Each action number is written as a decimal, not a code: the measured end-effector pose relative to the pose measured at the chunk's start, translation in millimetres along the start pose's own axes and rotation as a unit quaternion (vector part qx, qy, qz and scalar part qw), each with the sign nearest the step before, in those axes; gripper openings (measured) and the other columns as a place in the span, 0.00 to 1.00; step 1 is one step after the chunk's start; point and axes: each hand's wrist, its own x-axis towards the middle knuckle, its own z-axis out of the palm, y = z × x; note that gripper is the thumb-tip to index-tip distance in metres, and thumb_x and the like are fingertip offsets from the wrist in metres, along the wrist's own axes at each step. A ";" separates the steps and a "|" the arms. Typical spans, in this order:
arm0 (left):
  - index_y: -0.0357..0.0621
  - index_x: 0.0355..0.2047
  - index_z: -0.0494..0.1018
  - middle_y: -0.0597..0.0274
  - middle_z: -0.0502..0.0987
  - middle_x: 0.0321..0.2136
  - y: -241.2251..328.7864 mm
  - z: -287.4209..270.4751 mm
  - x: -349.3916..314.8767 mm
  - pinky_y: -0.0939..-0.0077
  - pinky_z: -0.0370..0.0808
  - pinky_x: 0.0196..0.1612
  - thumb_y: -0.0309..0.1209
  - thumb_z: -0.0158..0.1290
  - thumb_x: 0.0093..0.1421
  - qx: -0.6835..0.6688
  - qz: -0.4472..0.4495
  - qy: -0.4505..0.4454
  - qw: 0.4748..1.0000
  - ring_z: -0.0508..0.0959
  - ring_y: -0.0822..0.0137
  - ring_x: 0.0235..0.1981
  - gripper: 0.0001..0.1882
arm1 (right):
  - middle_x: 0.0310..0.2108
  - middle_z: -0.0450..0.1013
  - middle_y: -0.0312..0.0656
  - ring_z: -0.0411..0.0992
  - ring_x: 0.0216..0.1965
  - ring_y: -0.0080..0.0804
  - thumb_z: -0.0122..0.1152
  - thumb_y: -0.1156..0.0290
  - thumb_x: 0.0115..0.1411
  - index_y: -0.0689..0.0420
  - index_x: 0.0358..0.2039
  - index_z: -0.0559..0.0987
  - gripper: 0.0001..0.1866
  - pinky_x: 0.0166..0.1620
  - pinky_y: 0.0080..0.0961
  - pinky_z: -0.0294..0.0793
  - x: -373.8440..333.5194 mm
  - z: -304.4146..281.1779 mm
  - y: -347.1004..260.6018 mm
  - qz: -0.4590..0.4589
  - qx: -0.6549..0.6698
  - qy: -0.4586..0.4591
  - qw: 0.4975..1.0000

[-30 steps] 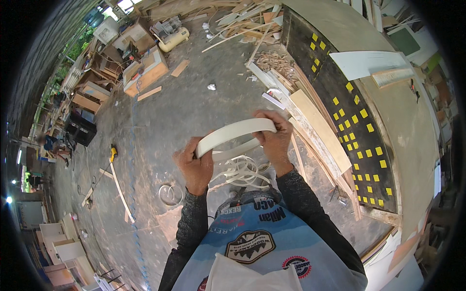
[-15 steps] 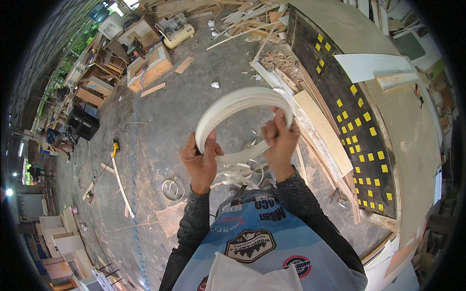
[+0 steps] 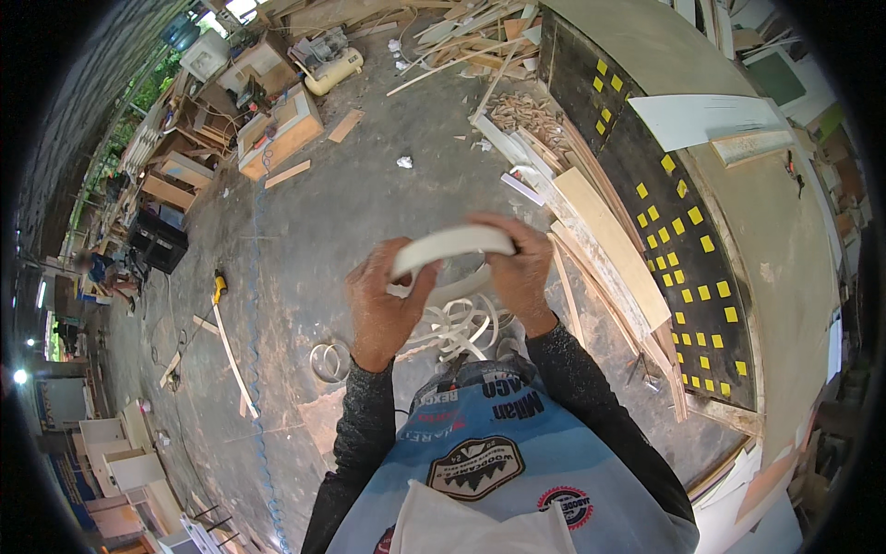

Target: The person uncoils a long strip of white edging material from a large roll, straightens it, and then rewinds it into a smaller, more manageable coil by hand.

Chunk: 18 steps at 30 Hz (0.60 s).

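Observation:
A roll of white edge banding [image 3: 454,244] is held up in front of me, tilted so that its outer face shows. My left hand [image 3: 380,300] grips its left end, thumb toward the inside of the ring. My right hand [image 3: 519,277] is closed around the right end, its fingers over the top and slightly blurred. Loose white strips [image 3: 459,325] lie in tangled loops on the floor just below the roll. To their left rests a small coil of pale strip [image 3: 329,362].
Long boards [image 3: 604,245] lie at the right beside a black panel [image 3: 688,249] dotted with yellow squares. A yellow drill [image 3: 220,284] and a blue coiled hose [image 3: 257,351] are on the floor to the left. Farther off stand an air compressor [image 3: 334,72] and scrap wood [image 3: 475,42].
The roll has tilted and come lower, now looking like a narrower ring. My hands have drawn closer together, the right one moving left along with it.

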 end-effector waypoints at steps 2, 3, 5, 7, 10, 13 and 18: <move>0.36 0.33 0.76 0.62 0.77 0.20 -9.9 2.9 -0.7 0.78 0.70 0.23 0.26 0.60 0.58 -0.052 -0.087 0.029 0.994 0.75 0.75 0.20 0.06 | 0.27 0.77 0.40 0.74 0.24 0.25 0.59 0.79 0.60 0.61 0.39 0.79 0.07 0.30 0.25 0.75 -3.2 -0.5 11.6 0.191 0.217 0.179 0.940; 0.35 0.33 0.76 0.64 0.76 0.19 -13.1 3.0 -0.3 0.80 0.69 0.23 0.27 0.60 0.60 -0.068 -0.163 0.037 0.983 0.74 0.78 0.20 0.06 | 0.28 0.77 0.39 0.74 0.24 0.23 0.58 0.78 0.62 0.61 0.40 0.79 0.06 0.30 0.23 0.74 -2.7 0.7 15.7 0.164 0.236 0.145 0.947; 0.36 0.34 0.77 0.64 0.76 0.19 -14.8 3.2 3.2 0.80 0.68 0.23 0.25 0.58 0.60 -0.079 -0.104 0.047 0.990 0.75 0.77 0.20 0.05 | 0.28 0.76 0.37 0.72 0.22 0.20 0.56 0.76 0.65 0.62 0.41 0.79 0.06 0.29 0.21 0.73 -0.4 3.1 16.6 0.198 0.190 0.147 0.950; 0.37 0.35 0.77 0.61 0.77 0.19 -11.2 -1.3 11.4 0.77 0.70 0.23 0.24 0.60 0.58 0.000 -0.001 0.053 0.999 0.77 0.72 0.20 0.05 | 0.26 0.76 0.38 0.74 0.24 0.28 0.63 0.80 0.56 0.61 0.43 0.79 0.13 0.31 0.26 0.75 9.4 9.2 11.1 0.042 0.003 0.137 0.990; 0.38 0.34 0.77 0.57 0.79 0.22 2.0 -6.9 23.7 0.73 0.73 0.26 0.22 0.62 0.52 0.103 0.147 -0.039 0.983 0.79 0.62 0.21 0.09 | 0.31 0.78 0.44 0.77 0.27 0.38 0.65 0.83 0.48 0.58 0.46 0.79 0.22 0.35 0.30 0.77 21.2 4.4 -9.1 -0.129 -0.233 0.136 0.954; 0.39 0.34 0.77 0.52 0.79 0.26 15.6 -0.8 22.0 0.70 0.76 0.29 0.20 0.62 0.47 0.142 0.146 -0.099 0.974 0.80 0.53 0.25 0.12 | 0.36 0.79 0.49 0.78 0.29 0.42 0.64 0.85 0.47 0.57 0.49 0.78 0.25 0.37 0.30 0.79 21.7 -9.9 -23.2 -0.146 -0.225 -0.166 0.949; 0.41 0.33 0.76 0.70 0.74 0.19 7.4 9.9 19.8 0.83 0.64 0.21 0.29 0.60 0.61 -0.140 -0.088 0.073 0.984 0.69 0.82 0.19 0.05 | 0.28 0.78 0.41 0.74 0.24 0.21 0.57 0.82 0.61 0.62 0.43 0.79 0.11 0.25 0.20 0.74 20.4 -22.8 -5.2 0.073 0.345 0.049 0.934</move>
